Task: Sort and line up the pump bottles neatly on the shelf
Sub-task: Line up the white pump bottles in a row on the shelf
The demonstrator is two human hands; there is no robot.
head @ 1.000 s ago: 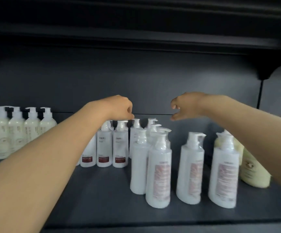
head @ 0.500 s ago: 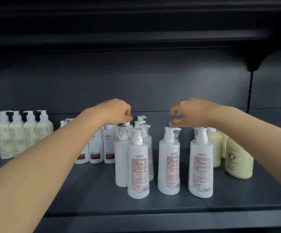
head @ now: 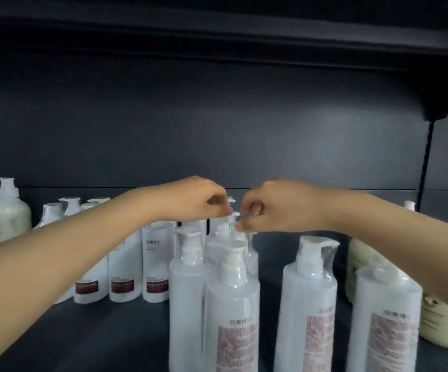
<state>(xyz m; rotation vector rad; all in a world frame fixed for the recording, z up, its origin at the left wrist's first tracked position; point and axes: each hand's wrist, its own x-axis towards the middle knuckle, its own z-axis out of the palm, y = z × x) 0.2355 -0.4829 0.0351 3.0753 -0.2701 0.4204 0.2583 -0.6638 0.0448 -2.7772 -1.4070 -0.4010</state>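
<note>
Both my hands meet over the pump heads of white bottles at the back middle of the dark shelf [head: 104, 342]. My left hand [head: 198, 201] has curled fingers pinching a white pump top [head: 231, 201]. My right hand [head: 276, 208] pinches the pump of another white bottle [head: 233, 232] just below it. Tall white bottles with pink labels stand in front: one [head: 232, 312] at centre, one [head: 188, 291] to its left, two [head: 308, 304] [head: 386, 318] to the right. A row of shorter white bottles with dark red labels [head: 154, 267] stands left of the hands.
Cream-coloured pump bottles stand at the far left [head: 5, 210] and at the far right [head: 437, 323], partly behind my right arm. A dark back panel and an upper shelf [head: 217, 30] close the space above. A shelf bracket [head: 432, 111] hangs at the upper right.
Both hands have come down and together from apart above the bottles, and now pinch pump tops at the back. The view has moved closer to the bottles.
</note>
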